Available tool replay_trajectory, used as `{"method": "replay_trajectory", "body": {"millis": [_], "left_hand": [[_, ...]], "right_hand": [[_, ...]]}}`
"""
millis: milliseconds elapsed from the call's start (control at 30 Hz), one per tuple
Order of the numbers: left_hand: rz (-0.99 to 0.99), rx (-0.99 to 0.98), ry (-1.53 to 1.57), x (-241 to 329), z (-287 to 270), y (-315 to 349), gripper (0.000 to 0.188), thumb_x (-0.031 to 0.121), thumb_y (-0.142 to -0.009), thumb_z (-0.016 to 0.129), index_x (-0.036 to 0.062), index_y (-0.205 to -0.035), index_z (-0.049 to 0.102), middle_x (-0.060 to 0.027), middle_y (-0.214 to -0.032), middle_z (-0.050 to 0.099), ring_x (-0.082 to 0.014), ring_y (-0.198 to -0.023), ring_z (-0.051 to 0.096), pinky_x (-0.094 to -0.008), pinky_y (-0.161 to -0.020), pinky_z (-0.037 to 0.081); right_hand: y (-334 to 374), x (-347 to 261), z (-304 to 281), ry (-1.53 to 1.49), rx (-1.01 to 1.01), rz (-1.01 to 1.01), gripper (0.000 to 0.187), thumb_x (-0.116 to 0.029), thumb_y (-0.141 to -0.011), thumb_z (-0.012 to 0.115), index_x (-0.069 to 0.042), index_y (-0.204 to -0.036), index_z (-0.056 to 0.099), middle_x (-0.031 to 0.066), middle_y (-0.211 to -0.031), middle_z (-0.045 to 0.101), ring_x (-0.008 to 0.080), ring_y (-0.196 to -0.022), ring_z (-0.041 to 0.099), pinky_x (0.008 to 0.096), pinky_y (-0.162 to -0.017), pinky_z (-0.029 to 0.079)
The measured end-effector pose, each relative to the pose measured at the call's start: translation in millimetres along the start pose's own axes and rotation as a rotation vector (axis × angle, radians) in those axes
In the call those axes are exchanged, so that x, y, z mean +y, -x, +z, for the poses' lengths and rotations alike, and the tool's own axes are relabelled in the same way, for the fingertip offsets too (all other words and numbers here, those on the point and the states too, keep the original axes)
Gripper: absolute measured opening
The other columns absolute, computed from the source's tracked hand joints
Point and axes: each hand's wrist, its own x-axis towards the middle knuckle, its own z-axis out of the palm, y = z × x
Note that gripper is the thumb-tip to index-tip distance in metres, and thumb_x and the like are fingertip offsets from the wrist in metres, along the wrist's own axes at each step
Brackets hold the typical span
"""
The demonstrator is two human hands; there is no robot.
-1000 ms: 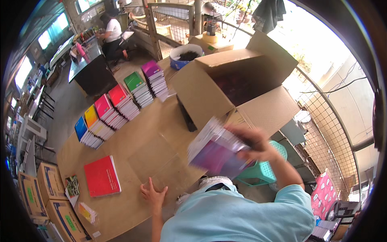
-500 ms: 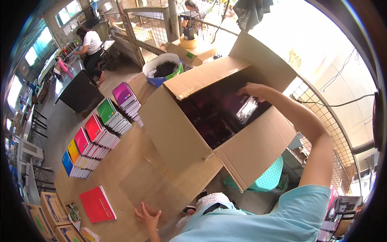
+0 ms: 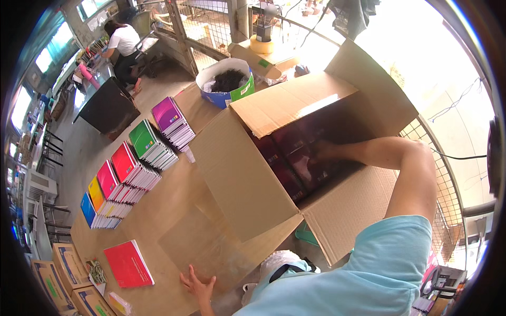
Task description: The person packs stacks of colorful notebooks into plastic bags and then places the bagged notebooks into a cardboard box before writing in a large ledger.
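Observation:
Inside the big open cardboard box (image 3: 247, 168), dark reddish-purple notebooks (image 3: 287, 158) lie packed in shadow. My right hand (image 3: 324, 151) reaches down among them, touching the pack near the middle; its fingers are too dark to show whether they grip anything. My left hand (image 3: 199, 287) rests near the table's front edge with fingers spread, holding nothing. Beyond it lies a clear plastic sheet (image 3: 200, 237), flat on the brown table. A single red notebook (image 3: 129, 264) lies to its left.
Several notebook stacks line the table's left side, among them a purple stack (image 3: 171, 118), a green stack (image 3: 150, 142) and a blue stack (image 3: 95, 210). A blue-green tub (image 3: 224, 97) holds black stuff. Smaller cartons (image 3: 71, 266) stand lower left. A person (image 3: 124, 47) sits far left.
My right hand has gone from near the box's rim, by a shiny plastic-wrapped pack, down deeper inside. The view has shifted slightly. My left hand stays spread on the table.

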Motion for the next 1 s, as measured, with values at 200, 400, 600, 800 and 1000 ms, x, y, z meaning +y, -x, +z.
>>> {"method": "replay_trajectory", "body": {"millis": [200, 400, 600, 800, 1000], "left_hand": [[0.04, 0.058, 0.029, 9.9, -7.0, 2.3, 0.113, 0.038, -0.052, 0.091, 0.0282, -0.149, 0.034, -0.0189, -0.156, 0.01, -0.0408, -0.138, 0.026, -0.0584, -0.1, 0.038], [-0.036, 0.099, 0.026, 5.7, -16.0, 18.0, 0.11, 0.044, -0.053, 0.09, 0.0258, -0.147, 0.038, -0.0183, -0.156, 0.014, -0.0428, -0.137, 0.028, -0.059, -0.101, 0.038], [0.172, 0.161, -0.005, -3.0, -9.6, 5.8, 0.103, 0.055, -0.06, 0.083, 0.0239, -0.147, 0.038, -0.0156, -0.149, 0.027, -0.0446, -0.133, 0.031, -0.0616, -0.103, 0.032], [0.23, 0.219, -0.028, -31.5, -8.6, 23.2, 0.101, 0.064, -0.063, 0.077, 0.0215, -0.147, 0.04, -0.0152, -0.146, 0.031, -0.0407, -0.13, 0.035, -0.0571, -0.105, 0.03], [0.348, 0.51, 0.178, -57.6, -80.5, -41.1, 0.083, 0.057, -0.073, 0.074, 0.0165, -0.14, 0.049, -0.0189, -0.141, 0.038, -0.0393, -0.129, 0.037, -0.0563, -0.104, 0.031]], "right_hand": [[5.3, -49.6, -23.9, 0.58, 0.366, -0.229, 0.046, -0.025, -0.078, 0.074, -0.003, -0.117, 0.062, 0.0231, -0.099, 0.068, 0.0346, -0.09, 0.067, 0.0423, -0.081, 0.054], [35.5, -210.6, -87.8, 0.687, 1.225, -0.613, 0.099, -0.032, -0.064, 0.086, -0.013, -0.147, 0.035, 0.0112, -0.155, 0.027, 0.0317, -0.143, 0.029, 0.0594, -0.11, 0.027], [-15.7, -205.4, -121.0, 0.902, 0.474, -0.081, 0.13, -0.035, -0.046, 0.095, -0.005, -0.151, 0.025, 0.0175, -0.153, 0.033, 0.0347, -0.141, 0.034, 0.0455, -0.112, 0.037], [75.9, -373.0, -38.0, 0.685, 0.629, -0.353, 0.099, -0.021, -0.061, 0.087, -0.012, -0.147, 0.039, 0.0228, -0.136, 0.053, 0.0336, -0.131, 0.048, 0.0432, -0.106, 0.042], [121.1, -480.3, 88.7, 0.936, 0.265, -1.083, 0.067, -0.031, -0.069, 0.083, -0.009, -0.128, 0.058, 0.0127, -0.105, 0.066, 0.0319, -0.087, 0.067, 0.0417, -0.079, 0.053]]}}
